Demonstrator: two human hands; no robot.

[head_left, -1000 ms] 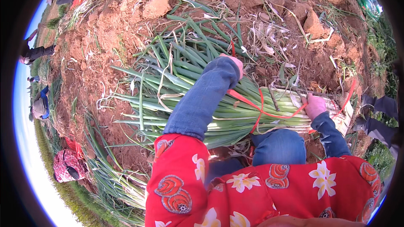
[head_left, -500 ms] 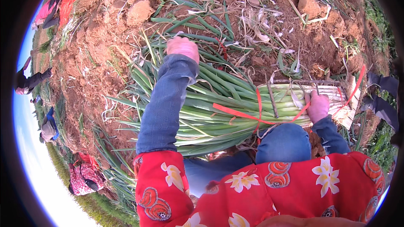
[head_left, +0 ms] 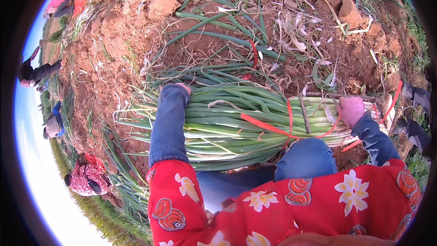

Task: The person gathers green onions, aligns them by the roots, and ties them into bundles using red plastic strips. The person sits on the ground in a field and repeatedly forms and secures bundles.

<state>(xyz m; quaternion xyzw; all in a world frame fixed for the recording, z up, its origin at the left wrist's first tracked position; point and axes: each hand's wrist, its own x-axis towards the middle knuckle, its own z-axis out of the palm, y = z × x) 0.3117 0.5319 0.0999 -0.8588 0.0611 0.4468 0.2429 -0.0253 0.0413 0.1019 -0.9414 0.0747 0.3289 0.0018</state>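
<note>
A large bundle of green onions [head_left: 236, 109] lies across in front of me, leaves to the left and white stalks to the right. A red plastic strip [head_left: 290, 114] crosses its middle, with a loose end over the leaves. My left hand [head_left: 184, 87] is at the far side of the leaves, mostly behind its denim cuff, its fingers hidden. My right hand [head_left: 352, 110] is closed at the white stalks near the right end; its fingertips are out of sight. A thin stick [head_left: 303, 113] lies across the stalks. Another red strip [head_left: 393, 102] shows at the stalk ends.
My bent knee [head_left: 306, 158] presses near the bundle's near side. Loose green onion leaves [head_left: 236, 40] and clods [head_left: 165, 4] lie on the reddish soil beyond. More green onions [head_left: 132, 191] lie at the lower left. Several people, one in a pink patterned top [head_left: 86, 180], are farther left.
My left hand has come down and slightly left, drawing in the far leaves with it. Some loose leaves stay behind on the soil. My right hand has shifted slightly right along the stalks.
</note>
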